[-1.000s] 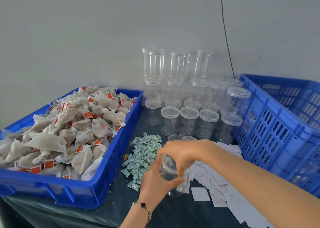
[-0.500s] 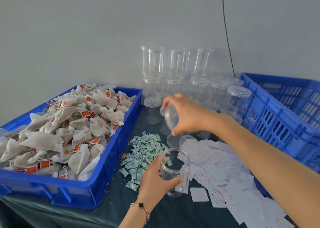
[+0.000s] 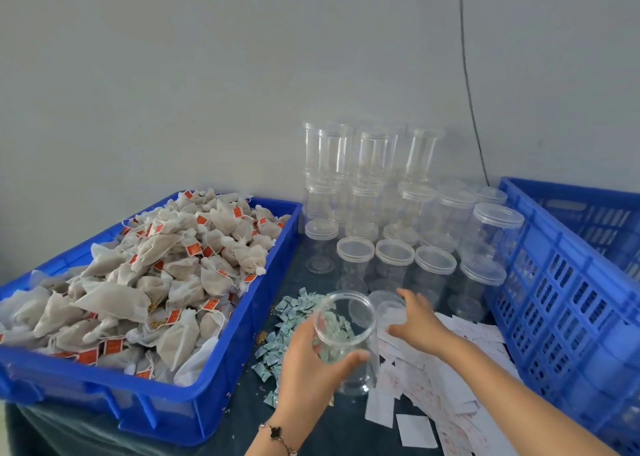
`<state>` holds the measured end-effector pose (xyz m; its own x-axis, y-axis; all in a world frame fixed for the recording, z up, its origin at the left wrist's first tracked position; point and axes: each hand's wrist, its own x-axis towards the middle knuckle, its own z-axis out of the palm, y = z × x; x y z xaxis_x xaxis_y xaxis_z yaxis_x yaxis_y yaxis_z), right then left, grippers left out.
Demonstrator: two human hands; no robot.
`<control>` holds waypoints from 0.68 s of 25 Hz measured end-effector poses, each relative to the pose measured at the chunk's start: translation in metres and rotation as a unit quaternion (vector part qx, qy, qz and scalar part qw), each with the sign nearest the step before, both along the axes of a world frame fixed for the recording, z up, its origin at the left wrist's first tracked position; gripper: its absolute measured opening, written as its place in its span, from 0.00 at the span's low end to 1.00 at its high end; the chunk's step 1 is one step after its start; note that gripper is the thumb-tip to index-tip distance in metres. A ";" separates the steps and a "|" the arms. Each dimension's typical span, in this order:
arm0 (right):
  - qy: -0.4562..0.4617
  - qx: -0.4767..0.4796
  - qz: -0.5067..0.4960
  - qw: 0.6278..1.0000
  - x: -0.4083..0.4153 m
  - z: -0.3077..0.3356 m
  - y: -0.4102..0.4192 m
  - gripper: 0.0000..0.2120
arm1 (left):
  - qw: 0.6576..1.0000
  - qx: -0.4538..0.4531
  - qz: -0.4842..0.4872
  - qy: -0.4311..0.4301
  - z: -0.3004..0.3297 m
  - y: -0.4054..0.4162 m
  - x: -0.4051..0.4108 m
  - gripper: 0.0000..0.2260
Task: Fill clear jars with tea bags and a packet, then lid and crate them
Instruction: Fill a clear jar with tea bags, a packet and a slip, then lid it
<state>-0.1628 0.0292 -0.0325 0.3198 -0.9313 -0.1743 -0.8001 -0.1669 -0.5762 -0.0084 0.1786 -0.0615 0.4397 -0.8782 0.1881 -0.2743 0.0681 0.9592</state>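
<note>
The left hand [image 3: 308, 362] grips an open, empty clear jar [image 3: 346, 337], tilted above the table's dark cover [image 3: 214, 435]. Just right of it, the right hand [image 3: 415, 324] holds the clear lid [image 3: 389, 311] low over scattered white slips [image 3: 446, 386]. One blue tray [image 3: 194, 400] is heaped with tea bags [image 3: 156, 275] — too many to count. Lidded jars [image 3: 394, 265] stand behind — beside a blue crate [image 3: 571, 282].

We face a plain, pale grey wall [image 3: 207, 74] that fills the upper half of the view, smooth and evenly lit by soft light with no hard shadows. A thin black cable [image 3: 468, 74] runs down it on the right, from the top edge to behind the things below. Beneath the wall we see a desk [image 3: 221, 431] covered in a dark teal sheet.
</note>
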 end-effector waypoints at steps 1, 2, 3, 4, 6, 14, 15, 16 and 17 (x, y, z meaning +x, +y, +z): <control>-0.005 -0.031 0.017 0.999 0.008 0.009 0.002 0.33 | 1.000 -0.010 0.024 -0.006 0.007 -0.001 0.005 0.34; -0.008 -0.068 0.043 0.997 0.019 0.021 0.007 0.28 | 0.999 -0.013 0.042 -0.007 0.014 -0.003 0.011 0.34; -0.012 -0.108 0.077 0.991 0.033 0.035 0.013 0.23 | 0.998 -0.014 0.055 -0.003 0.018 -0.004 0.018 0.33; -0.022 -0.145 0.107 0.983 0.047 0.049 0.019 0.19 | 0.998 -0.013 0.065 0.002 0.020 -0.006 0.025 0.31; -0.052 -0.200 0.136 0.969 0.079 0.075 0.034 0.14 | 0.997 -0.003 0.083 0.010 0.022 -0.007 0.041 0.31; 0.066 -0.218 0.183 0.957 0.219 0.067 0.036 0.09 | 0.996 0.054 0.075 0.013 -0.005 0.003 0.064 0.39; 0.085 -0.207 0.173 0.959 0.230 0.060 0.034 0.08 | 0.995 0.052 0.082 0.023 -0.007 0.003 0.065 0.40; 0.097 -0.202 0.167 0.960 0.240 0.052 0.031 0.06 | 0.994 0.049 0.089 0.028 -0.007 0.003 0.067 0.41; 0.107 -0.206 0.164 0.959 0.246 0.046 0.028 0.04 | 0.994 0.050 0.093 0.025 -0.007 0.003 0.068 0.41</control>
